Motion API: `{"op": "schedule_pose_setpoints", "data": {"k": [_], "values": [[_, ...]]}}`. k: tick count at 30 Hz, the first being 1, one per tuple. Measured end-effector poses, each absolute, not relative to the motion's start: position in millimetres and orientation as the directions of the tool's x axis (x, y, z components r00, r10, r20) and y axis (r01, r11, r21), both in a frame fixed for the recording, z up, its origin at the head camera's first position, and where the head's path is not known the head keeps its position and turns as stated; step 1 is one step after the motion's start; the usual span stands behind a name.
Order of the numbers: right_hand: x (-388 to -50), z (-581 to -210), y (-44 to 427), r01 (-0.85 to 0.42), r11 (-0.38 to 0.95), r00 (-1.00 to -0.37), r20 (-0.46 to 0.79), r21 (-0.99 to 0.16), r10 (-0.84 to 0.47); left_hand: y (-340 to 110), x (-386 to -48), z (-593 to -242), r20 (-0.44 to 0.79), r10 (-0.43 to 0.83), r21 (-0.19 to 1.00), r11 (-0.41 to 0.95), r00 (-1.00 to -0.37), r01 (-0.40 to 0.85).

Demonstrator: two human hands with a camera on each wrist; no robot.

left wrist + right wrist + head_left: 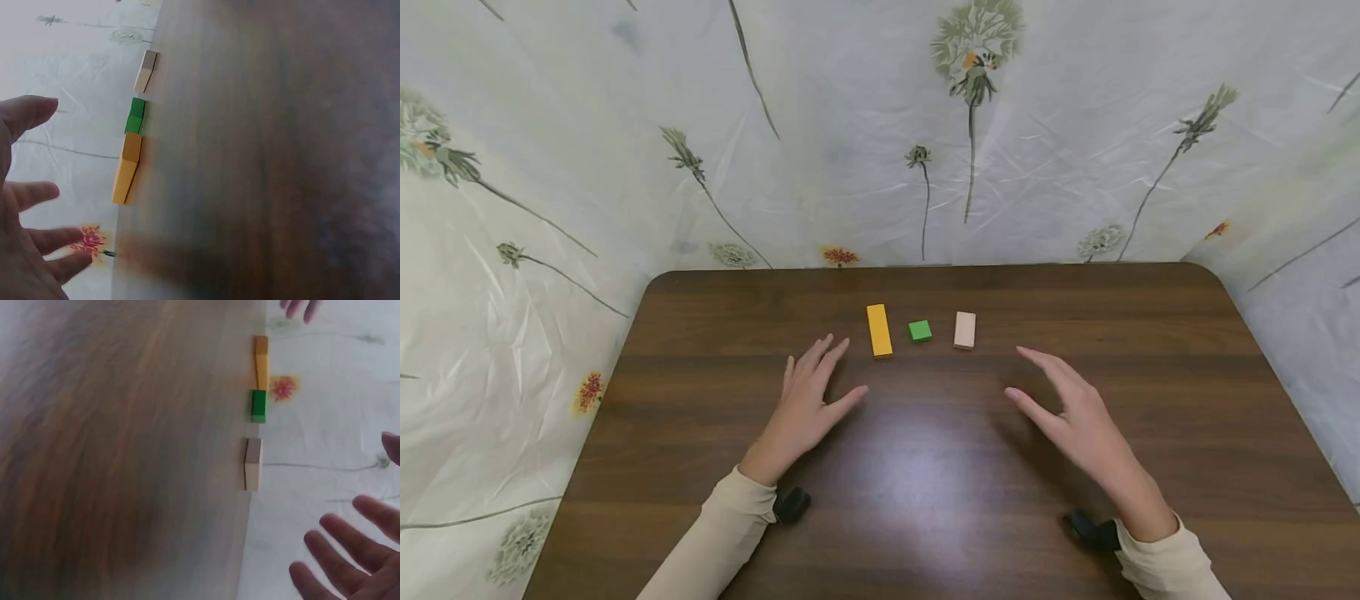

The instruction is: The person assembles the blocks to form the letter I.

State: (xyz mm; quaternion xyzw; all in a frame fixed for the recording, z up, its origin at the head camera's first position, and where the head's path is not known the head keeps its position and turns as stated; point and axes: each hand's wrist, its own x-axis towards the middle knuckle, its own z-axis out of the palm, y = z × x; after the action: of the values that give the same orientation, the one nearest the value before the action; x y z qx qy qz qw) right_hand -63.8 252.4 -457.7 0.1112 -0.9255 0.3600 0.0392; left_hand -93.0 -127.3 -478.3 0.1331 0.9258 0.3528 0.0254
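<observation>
Three blocks stand in a row on the dark wooden table: a long yellow block (879, 331) at left, a small green block (920, 331) in the middle, and a pale pinkish block (965, 330) at right. My left hand (808, 404) is spread above the table, nearest the yellow block and apart from it. To the right, my right hand (1078, 421) is held with thumb and fingers apart, nearest the pale block without touching it. Neither hand holds anything. Both wrist views show the same blocks, with the left fingers (37, 194) and right fingers (337, 550) spread.
The brown table (925, 517) has rounded far corners. Behind it and along both sides hangs a light sheet (850, 125) printed with dandelions and red flowers. A black device sits at each wrist, by the beige sleeves (722, 525).
</observation>
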Motion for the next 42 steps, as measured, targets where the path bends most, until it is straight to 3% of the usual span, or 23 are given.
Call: {"op": "schedule_pose_setpoints", "data": {"k": [6,13,27,42], "values": [[-75,-465,251,-0.247,0.670,-0.966,0.233,-0.700,-0.113,-124,-114,-485,0.094,0.273,0.798,0.554,-0.957,0.237],[-87,-480,252,-0.214,0.625,-0.976,0.197,-0.750,-0.097,-118,-137,-491,0.092,0.207,0.891,0.419,-0.974,0.173],[-117,-505,250,-0.191,0.554,-0.982,0.155,-0.810,-0.112,-109,-170,-505,0.101,0.222,0.896,0.404,-0.970,0.186],[-146,-512,245,-0.147,0.545,-0.989,0.132,-0.826,-0.066,-104,-176,-508,0.044,0.264,0.881,0.444,-0.964,0.162]]}}
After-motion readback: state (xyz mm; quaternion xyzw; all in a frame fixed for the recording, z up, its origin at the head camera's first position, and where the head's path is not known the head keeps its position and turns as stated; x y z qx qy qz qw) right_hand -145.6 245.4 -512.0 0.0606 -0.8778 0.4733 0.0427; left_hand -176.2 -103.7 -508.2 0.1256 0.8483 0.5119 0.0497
